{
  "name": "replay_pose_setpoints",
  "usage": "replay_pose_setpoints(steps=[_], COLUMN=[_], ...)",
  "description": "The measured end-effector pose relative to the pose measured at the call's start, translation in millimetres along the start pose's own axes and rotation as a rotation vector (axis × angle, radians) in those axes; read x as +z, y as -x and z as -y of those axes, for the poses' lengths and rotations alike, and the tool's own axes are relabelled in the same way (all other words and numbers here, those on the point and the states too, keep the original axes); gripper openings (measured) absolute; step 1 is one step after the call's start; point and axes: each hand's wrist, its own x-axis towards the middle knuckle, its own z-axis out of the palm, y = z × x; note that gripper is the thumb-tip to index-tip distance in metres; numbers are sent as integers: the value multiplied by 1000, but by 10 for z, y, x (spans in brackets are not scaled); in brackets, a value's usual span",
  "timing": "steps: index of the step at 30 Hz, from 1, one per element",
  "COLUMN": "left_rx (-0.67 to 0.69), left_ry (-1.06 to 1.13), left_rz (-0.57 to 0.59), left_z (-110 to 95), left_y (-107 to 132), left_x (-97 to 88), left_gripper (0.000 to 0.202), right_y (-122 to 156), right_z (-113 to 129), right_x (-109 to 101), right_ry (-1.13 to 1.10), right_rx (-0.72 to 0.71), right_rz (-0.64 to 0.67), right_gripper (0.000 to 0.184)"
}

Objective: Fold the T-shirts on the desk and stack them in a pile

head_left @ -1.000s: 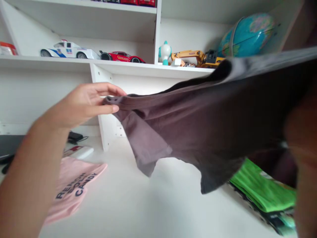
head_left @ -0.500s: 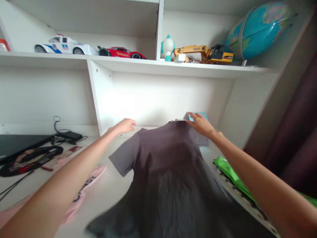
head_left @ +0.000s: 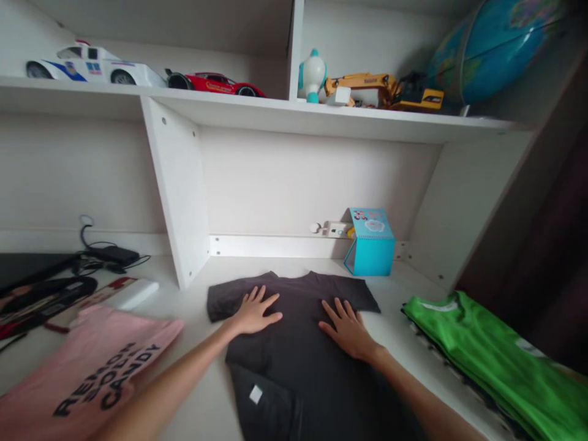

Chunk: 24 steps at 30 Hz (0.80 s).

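A dark grey T-shirt (head_left: 298, 361) lies spread flat on the white desk (head_left: 202, 404), collar toward the wall, with one bottom corner turned up showing a small white label. My left hand (head_left: 253, 311) rests flat on the shirt's upper left, fingers spread. Over on the shirt's upper right lies my right hand (head_left: 346, 329), also flat with its fingers apart. Neither hand grips the cloth.
A pink T-shirt with black lettering (head_left: 87, 380) lies at the left; green folded clothes (head_left: 487, 355) are stacked at the right. A blue box (head_left: 371, 244) stands by the back wall. Cables and a dark device (head_left: 55, 275) sit far left. Toy cars, an excavator and a globe fill the shelf above.
The grey shirt, held up a second ago, has been laid flat on the desk. Both hands let go of its shoulders and now press flat on its chest.
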Motion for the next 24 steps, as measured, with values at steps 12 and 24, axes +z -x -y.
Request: replay_pose_setpoints(steps=[12,24], left_rx=[-197,-192], left_ry=[-68,-83], left_rz=[-113,-166], left_z=[387,486], left_y=[-565,-865], left_x=[49,90], left_gripper=[78,82], right_y=[-863,-586], right_z=[-359,484], right_x=[156,-278], right_ry=[-7,-105], right_rx=[203,-56], right_rz=[-46,-82], right_gripper=[61,42])
